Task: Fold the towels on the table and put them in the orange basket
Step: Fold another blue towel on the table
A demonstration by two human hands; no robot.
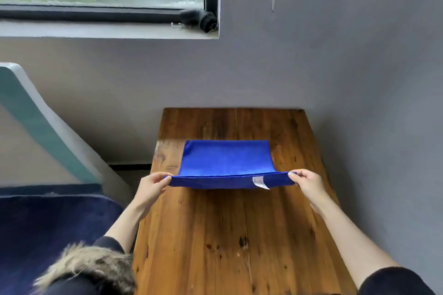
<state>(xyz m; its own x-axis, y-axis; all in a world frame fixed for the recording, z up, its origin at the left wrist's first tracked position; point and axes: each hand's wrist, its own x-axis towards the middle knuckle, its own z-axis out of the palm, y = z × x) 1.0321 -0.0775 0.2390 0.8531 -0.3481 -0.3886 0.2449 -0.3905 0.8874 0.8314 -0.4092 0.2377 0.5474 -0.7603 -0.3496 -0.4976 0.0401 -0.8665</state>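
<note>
left hand (153, 185) pinches blue towel (226, 159) near corner at 9 o'clock | right hand (305, 183) pinches 3 o'clock corner | edge lifted taut off table (215, 235), likely to fold away evenly | basket unseen

soft matt blue cloth towel (225, 160) with a white paper-like tag (259, 181); under it a worn, knotty wooden bench (215, 235), faintly glossy.
</note>
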